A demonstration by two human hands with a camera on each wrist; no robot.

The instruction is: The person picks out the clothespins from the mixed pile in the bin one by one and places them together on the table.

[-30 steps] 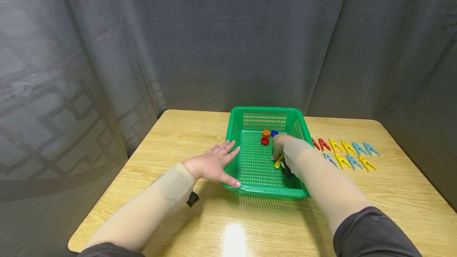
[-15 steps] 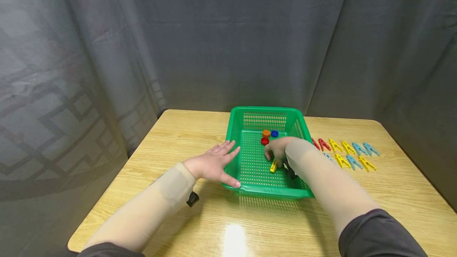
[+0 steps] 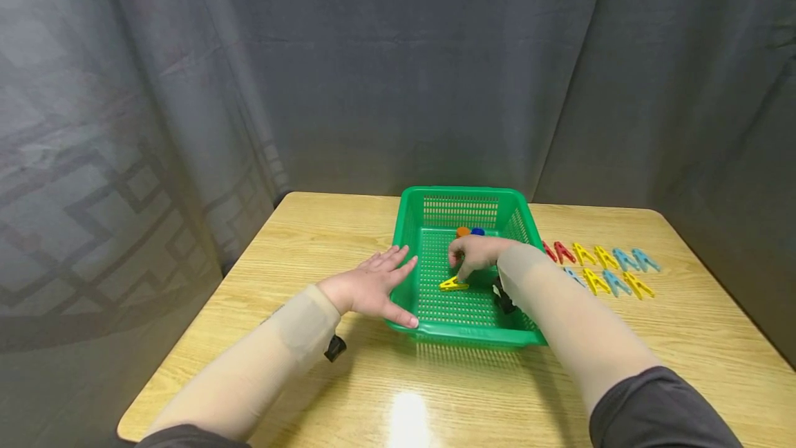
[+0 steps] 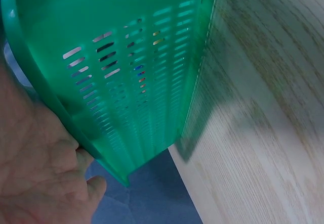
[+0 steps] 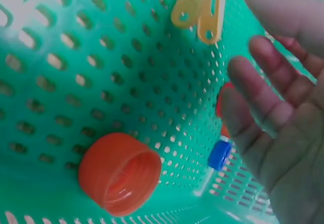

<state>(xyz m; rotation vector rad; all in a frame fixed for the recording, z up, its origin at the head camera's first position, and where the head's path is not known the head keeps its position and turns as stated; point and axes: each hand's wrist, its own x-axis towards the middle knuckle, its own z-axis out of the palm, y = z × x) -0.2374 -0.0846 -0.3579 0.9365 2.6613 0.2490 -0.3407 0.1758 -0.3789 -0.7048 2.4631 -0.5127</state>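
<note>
A green perforated basket (image 3: 463,192) stands in the middle of a wooden table (image 3: 311,240). My left hand (image 3: 373,285) rests flat against its left wall (image 4: 126,57), fingers straight, thumb at the front corner. My right hand (image 3: 475,254) is inside the basket with loosely spread fingers (image 5: 263,87). A yellow clothespin (image 3: 453,285) lies on the basket floor just below its fingertips; in the right wrist view this clothespin (image 5: 200,9) is apart from the fingers. An orange cap (image 5: 120,173), a blue cap (image 5: 220,153) and a partly hidden red cap (image 5: 223,102) sit at the basket's far end.
Two rows of red, yellow and blue clothespins (image 3: 600,267) lie on the table right of the basket. Dark curtains close off the back and sides. The table's front edge is near my forearms.
My right hand moved left inside the basket with the yellow clothespin, then let it go; it now lies flat on the floor. My left hand has not moved.
</note>
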